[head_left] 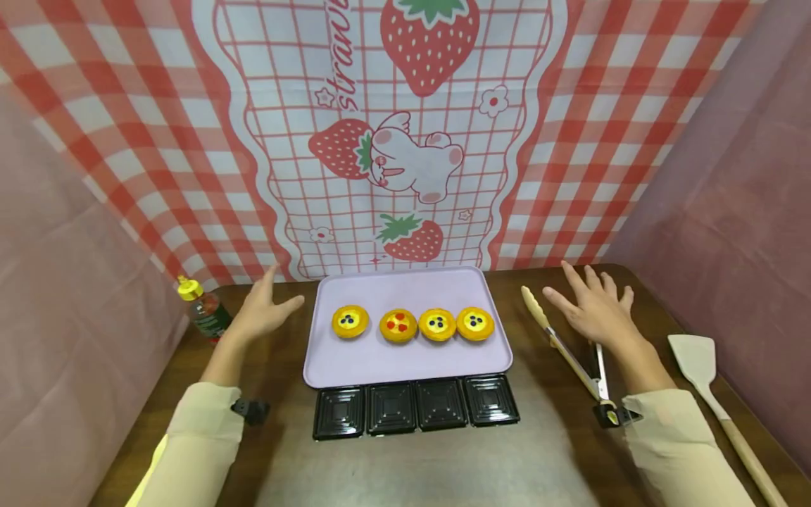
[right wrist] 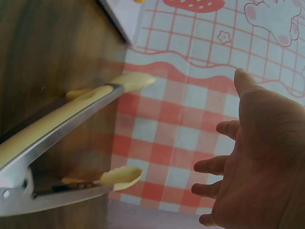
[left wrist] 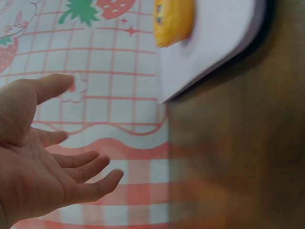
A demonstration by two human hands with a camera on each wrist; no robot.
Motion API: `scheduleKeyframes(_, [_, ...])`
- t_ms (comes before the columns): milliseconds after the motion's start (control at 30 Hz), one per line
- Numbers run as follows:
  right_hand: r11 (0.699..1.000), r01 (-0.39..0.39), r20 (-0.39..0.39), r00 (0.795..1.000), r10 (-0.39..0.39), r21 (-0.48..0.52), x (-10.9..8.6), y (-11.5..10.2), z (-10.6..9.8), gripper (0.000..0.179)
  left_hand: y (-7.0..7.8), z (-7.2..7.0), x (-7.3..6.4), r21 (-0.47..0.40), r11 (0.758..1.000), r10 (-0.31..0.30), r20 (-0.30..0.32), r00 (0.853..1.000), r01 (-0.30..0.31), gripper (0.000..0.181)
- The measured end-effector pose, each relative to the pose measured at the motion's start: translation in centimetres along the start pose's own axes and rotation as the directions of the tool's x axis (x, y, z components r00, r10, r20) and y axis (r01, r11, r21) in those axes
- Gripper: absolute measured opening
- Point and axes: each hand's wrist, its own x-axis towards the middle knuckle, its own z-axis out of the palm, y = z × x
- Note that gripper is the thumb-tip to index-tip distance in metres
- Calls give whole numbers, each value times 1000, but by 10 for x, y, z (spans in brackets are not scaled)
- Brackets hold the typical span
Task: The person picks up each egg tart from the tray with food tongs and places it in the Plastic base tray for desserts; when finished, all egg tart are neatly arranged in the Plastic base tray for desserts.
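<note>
My left hand (head_left: 261, 310) hovers left of the lilac tray (head_left: 405, 366), fingers spread and nothing in it. To the tray's right, my right hand (head_left: 597, 311) is held over the tongs (head_left: 573, 365), fingers apart and holding nothing. In the right wrist view the cream-tipped tongs (right wrist: 62, 119) lie spread apart, not touched by the fingers. On the tray sit a tart with red toppings (head_left: 398, 326) and several tarts with dark berries, one blueberry tart (head_left: 350, 322) set a little apart at the left.
Several black square plastic trays (head_left: 391, 408) stand in a row before the lilac tray. A yellow-capped sauce bottle (head_left: 209, 315) is at the far left. At the right edge lies a spatula (head_left: 695, 360) with a wooden handle. A strawberry-print cloth (head_left: 405, 162) hangs behind the table.
</note>
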Motion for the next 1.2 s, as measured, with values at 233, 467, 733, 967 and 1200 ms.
scheduleKeyframes(233, [1000, -21, 23, 1000, 21, -13, -8, 13, 5, 84, -10, 37, -10, -138, 975, -155, 126, 980, 172, 63])
scheduleKeyframes(467, [999, -40, 35, 999, 40, -6, -14, 21, 6, 84, -18, 57, -13, -291, 924, -190, 206, 960, 246, 52])
scheduleKeyframes(733, [998, -68, -14, 998, 68, 0, -18, 27, 7, 93, -19, 63, -14, -311, 902, -254, 184, 950, 301, 53])
scheduleKeyframes(967, [977, -212, -53, 976, 212, 3, -22, 26, 21, 127, -24, 67, -13, -332, 895, -256, 167, 952, 299, 54])
scheduleKeyframes(1200, [923, -384, 43, 922, 385, -27, -30, 20, 39, 129, -28, 67, -15, -370, 886, -226, 183, 957, 280, 55])
